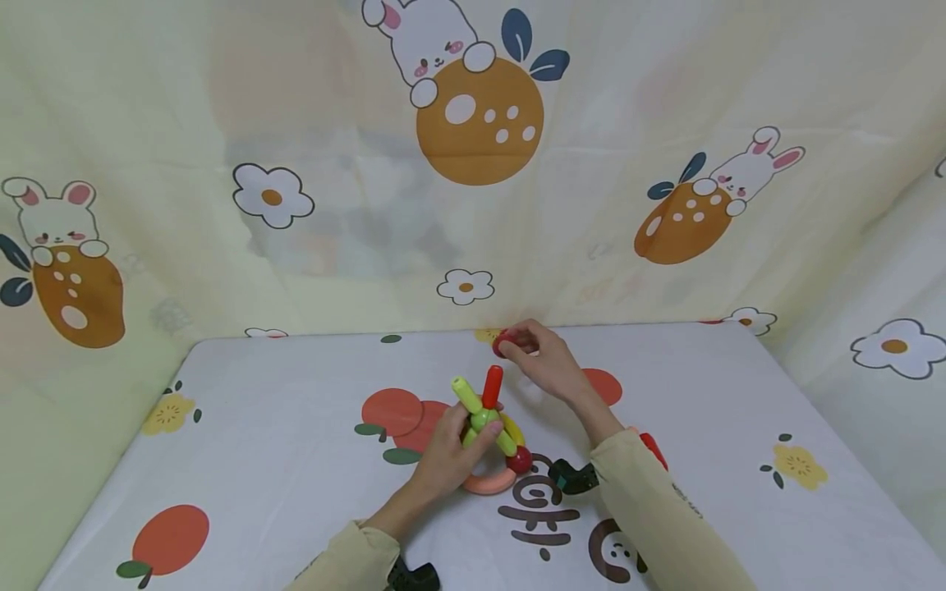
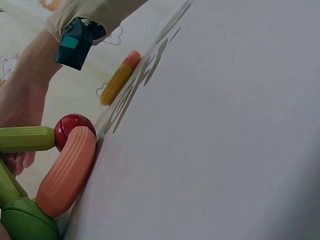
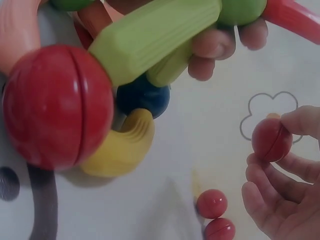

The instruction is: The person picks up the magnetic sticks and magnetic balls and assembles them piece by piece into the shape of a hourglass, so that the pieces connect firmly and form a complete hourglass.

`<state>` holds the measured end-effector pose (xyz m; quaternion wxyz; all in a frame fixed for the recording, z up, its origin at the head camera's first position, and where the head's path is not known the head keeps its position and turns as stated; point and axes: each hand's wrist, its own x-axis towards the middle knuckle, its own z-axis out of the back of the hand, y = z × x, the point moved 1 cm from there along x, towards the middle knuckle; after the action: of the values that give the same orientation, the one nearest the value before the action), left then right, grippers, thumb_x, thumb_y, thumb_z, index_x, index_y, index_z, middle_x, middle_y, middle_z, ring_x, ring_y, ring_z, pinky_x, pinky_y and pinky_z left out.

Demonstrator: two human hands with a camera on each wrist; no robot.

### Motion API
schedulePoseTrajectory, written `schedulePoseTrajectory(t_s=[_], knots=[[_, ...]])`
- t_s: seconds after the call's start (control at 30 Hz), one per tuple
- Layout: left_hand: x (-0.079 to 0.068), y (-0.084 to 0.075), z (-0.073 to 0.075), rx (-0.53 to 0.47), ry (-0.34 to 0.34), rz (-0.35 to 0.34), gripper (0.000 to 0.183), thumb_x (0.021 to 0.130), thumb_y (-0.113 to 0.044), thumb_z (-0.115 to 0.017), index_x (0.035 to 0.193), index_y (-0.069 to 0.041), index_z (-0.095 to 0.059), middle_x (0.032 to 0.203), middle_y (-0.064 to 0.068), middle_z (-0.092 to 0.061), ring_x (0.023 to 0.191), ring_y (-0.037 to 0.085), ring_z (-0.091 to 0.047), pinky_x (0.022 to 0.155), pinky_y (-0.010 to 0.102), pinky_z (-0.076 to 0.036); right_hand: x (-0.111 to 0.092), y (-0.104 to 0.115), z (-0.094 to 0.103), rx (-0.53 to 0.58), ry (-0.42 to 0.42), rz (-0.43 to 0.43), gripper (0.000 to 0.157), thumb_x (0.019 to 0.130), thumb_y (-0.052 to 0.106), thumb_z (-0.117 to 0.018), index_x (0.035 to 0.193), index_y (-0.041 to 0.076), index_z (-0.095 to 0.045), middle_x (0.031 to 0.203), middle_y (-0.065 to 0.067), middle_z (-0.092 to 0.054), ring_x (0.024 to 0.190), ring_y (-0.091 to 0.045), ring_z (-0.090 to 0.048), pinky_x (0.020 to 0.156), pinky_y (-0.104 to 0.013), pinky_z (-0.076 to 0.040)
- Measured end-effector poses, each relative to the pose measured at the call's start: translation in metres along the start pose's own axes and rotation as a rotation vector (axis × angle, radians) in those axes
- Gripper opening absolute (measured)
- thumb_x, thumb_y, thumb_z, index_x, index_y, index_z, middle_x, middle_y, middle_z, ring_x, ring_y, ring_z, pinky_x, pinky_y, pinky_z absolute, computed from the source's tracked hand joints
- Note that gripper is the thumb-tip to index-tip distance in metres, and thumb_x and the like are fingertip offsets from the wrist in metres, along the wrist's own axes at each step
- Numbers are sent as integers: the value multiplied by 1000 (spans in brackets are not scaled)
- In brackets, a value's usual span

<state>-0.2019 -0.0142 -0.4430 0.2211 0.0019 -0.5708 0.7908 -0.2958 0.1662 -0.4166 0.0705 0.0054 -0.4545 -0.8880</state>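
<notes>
In the head view, the left hand [image 1: 447, 451] has its fingers curled round a toy assembly [image 1: 505, 439] of rods and balls, near the middle of the bench [image 1: 296, 394]; a red rod [image 1: 492, 387] and a yellow-green rod [image 1: 466, 394] stick up from its green ball [image 1: 484, 417]; an attached red ball [image 1: 520, 460] sits at its right near side, with a salmon curved piece [image 1: 490, 483] to the left of that ball; the right hand [image 1: 547, 357], farther off and to the right, pinches a loose red ball [image 1: 505, 343] between thumb and fingers, well apart from the assembly; a red piece [image 1: 654, 450] shows partly behind the right sleeve [image 1: 658, 501]; a patterned curtain [image 1: 340, 98] hangs at the far side.

In the left wrist view, the attached red ball touches both a yellow-green rod and the salmon curved piece; a yellow-and-orange piece [image 2: 117, 82] shows apart from them; the right hand is partly hidden behind the assembly.

In the right wrist view, the assembly fills the upper left, with a blue ball [image 3: 144, 97] touching a yellow curved piece [image 3: 122, 150]; the left hand's fingertips show behind a yellow-green rod; the right hand's pinch on the loose red ball is plain; two more red balls [image 3: 211, 203] show just beside each other, to the left of that hand.
</notes>
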Motion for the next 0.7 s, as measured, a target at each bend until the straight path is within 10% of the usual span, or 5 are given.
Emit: schedulePoseTrajectory(t_s=[0.7], knots=[[0, -2, 2, -1, 6, -25, 27, 92, -22, -60, 115, -8, -58, 98, 1, -62, 82, 8, -50, 70, 24, -46, -10, 31, 1, 19, 8, 92, 35, 90, 39, -60, 118, 19, -55, 110, -3, -64, 98, -21, -59, 79, -33, -52]])
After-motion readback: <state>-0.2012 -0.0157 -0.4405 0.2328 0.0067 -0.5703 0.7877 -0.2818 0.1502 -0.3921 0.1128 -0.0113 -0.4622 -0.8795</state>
